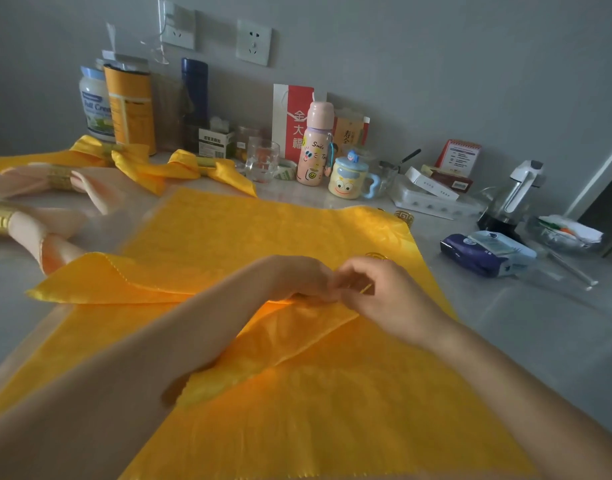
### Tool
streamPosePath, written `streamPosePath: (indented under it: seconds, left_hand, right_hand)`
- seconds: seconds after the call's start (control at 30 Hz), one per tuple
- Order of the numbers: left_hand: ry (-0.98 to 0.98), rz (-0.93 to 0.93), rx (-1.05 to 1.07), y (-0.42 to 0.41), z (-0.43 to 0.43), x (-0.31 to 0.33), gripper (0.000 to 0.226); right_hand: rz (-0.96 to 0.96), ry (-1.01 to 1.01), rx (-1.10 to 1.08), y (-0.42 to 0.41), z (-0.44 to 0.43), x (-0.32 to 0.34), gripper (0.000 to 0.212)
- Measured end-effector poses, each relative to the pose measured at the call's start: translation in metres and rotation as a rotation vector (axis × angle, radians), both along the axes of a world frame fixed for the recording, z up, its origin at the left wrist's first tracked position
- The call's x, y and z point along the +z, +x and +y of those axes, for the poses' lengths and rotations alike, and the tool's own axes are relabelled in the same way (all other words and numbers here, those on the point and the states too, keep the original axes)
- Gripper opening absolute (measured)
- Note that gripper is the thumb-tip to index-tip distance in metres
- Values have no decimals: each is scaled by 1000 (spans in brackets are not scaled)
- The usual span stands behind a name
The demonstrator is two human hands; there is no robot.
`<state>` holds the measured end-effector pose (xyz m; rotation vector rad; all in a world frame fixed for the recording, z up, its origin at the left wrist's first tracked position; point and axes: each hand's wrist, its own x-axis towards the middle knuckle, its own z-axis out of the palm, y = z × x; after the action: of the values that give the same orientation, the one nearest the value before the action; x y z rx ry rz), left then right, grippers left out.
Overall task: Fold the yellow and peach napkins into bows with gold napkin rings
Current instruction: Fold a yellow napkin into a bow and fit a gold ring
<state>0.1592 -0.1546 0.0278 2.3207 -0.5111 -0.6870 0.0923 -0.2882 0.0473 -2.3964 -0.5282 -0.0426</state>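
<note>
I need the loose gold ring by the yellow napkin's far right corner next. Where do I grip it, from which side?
Pinch the gold ring across its patterned band, thumb and fingers, coming from above and the right with the right hand. The yellow napkin edge seems to cover its near-left part; its right side looks open.

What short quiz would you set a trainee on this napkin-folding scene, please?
1. True or false: the left hand and right hand both hold the yellow napkin near its middle.
2. How many finished peach bows lie at the far left? A one, B two, C four.
3. Fill in: right of the pink bottle stands a lidded cartoon ____.
Key: 1 true; 2 B; 3 mug.
</note>
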Motion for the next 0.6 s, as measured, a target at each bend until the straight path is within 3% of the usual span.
streamPosePath:
  seconds: [0.03,0.2,0.27,0.33,0.43,0.53,0.6]
  left_hand:
    - [4,-37,13,-1,-2,-1,11]
    - [-134,-86,114,-7,-2,-15,55]
    - [-153,-120,134,-9,7,-18,62]
    - [-30,-283,117,-13,24,-19,56]
    - [218,-478,165,-19,64,-14,28]
    - [324,-416,223,-19,96,-9,15]
    - [401,-394,211,-18,101,-2,23]
  right_hand:
    - [-36,-24,-38,9,-8,-3,10]
    - [35,-146,2,34,-20,-33,14]
    - [7,-160,-15,36,-18,-40,12]
    - [-46,-228,-39,36,-15,-45,14]
    - [-152,-454,-77,32,-8,-44,27]
    - [-225,-484,-1,26,-2,-43,25]
    - [-202,-374,121,21,5,-46,23]
